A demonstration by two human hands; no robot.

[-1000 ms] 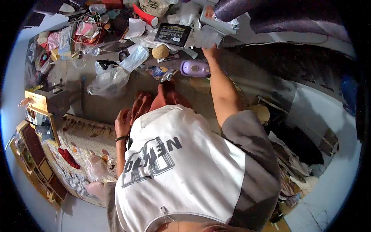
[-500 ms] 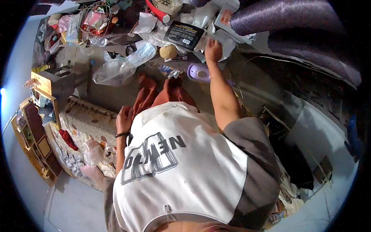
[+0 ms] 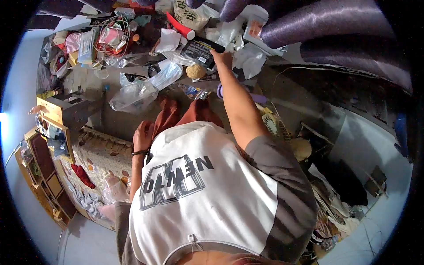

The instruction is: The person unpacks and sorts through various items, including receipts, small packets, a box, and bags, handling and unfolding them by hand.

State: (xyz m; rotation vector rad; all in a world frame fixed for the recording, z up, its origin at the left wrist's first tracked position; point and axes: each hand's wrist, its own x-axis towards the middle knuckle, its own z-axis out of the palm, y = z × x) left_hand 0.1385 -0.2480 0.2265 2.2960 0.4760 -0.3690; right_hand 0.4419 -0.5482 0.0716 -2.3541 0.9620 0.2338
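Note:
My right hand (image 3: 222,58) reaches forward, its fingers closed on the right corner of a flat black package (image 3: 199,49) with pale print and a white barcode label. Just below the package sits a round tan ball-like object (image 3: 195,71). A purple plastic item (image 3: 256,98) lies partly hidden behind my right forearm. My left hand (image 3: 142,136) rests by my left thigh, a dark band at its wrist; its fingers are too unclear to make out.
A red tube-shaped object (image 3: 180,26), crumpled white paper (image 3: 168,40) and clear plastic bags (image 3: 132,96) clutter the area ahead. Dark shiny purple fabric (image 3: 327,24) hangs at upper right. A wooden shelf (image 3: 48,172) and a patterned cover (image 3: 104,148) are on the left.
My right hand has moved left from beside the black package onto its corner, and the package has shifted slightly left. The view has tilted a little; my left hand stays by the thigh.

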